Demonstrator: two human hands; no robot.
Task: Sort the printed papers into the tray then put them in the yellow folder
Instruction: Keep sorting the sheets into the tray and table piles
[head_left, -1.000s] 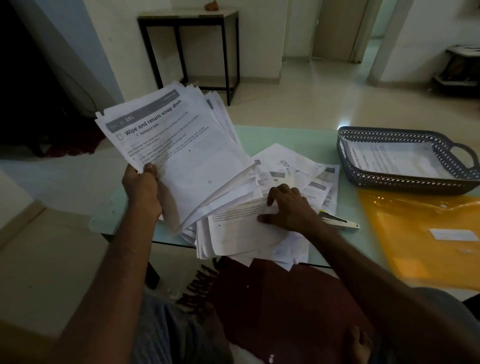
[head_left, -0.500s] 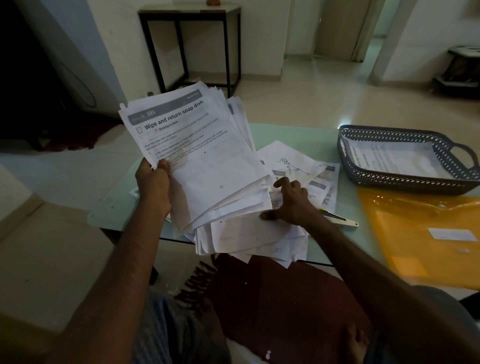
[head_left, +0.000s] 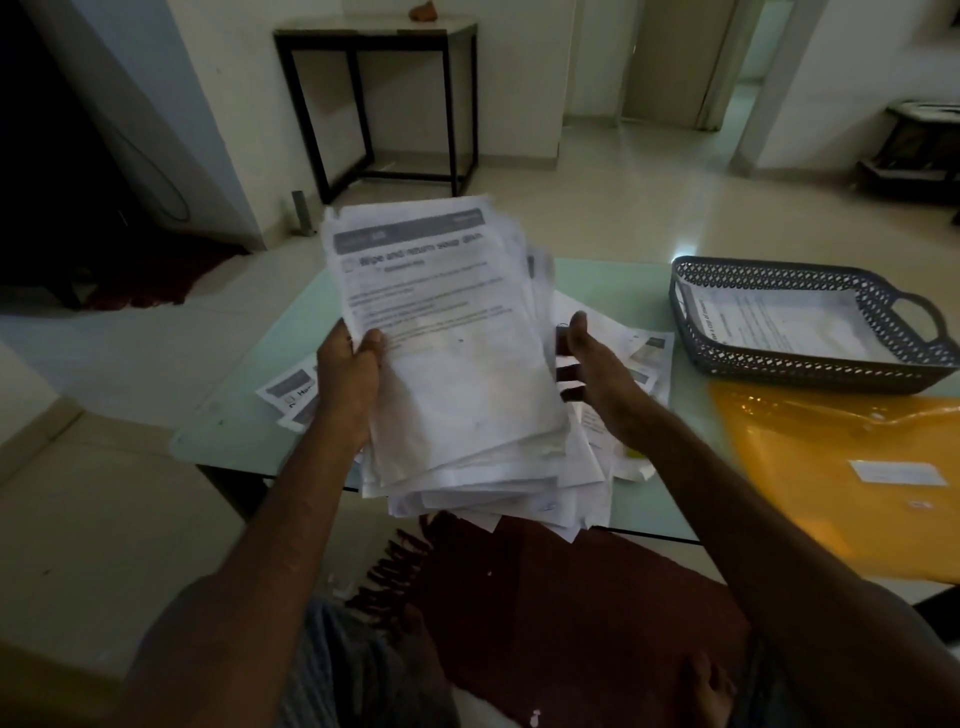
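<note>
Pale tiled floor (head_left: 623, 197) fills the dim room, with a black-framed side table (head_left: 374, 36) against the wall at the top of the frame. Across the middle runs a pale green glass table (head_left: 249, 415), and a dark red rug (head_left: 571, 597) lies under its near edge at lower centre. At the right edge of the frame the yellow folder (head_left: 831, 467) lies flat on the table, and just above it stands the grey perforated tray (head_left: 810, 371), holding a printed sheet (head_left: 779, 327). At centre, a thick stack of papers (head_left: 447, 332) is held tilted up above the table, its top page blurred but headed with a grey banner. Loose papers (head_left: 644, 358) lie scattered on the glass behind and below the stack, well short of the tray. The left hand (head_left: 348, 369) grips the stack's left edge, thumb on the top page and fingers curled behind. The right hand (head_left: 597, 374) is spread at the stack's right edge, thumb raised and fingers straight, reaching toward the underside; the blur leaves it unclear whether they touch the paper. A small white label (head_left: 898, 472) sits on the folder.
</note>
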